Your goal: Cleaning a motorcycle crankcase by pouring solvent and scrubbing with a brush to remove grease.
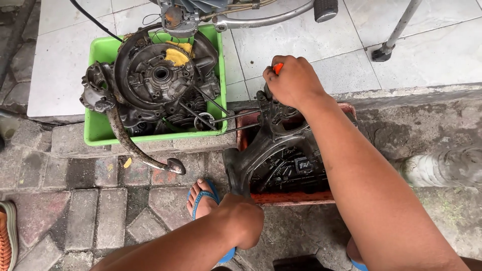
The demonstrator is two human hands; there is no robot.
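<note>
Fingers of the right hand (293, 80) are wrapped round an orange-handled tool (277, 67); the left hand (243, 218) is clamped on the engine casing (266, 150), probably so it's kept steady in the red tray (293, 197).

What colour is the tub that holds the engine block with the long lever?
Bright green tub, clearest in the head view, the only one.

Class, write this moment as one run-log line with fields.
left hand: grips engine casing edge | right hand: holds orange-handled tool | casing in red tray | green tub: engine parts
</note>
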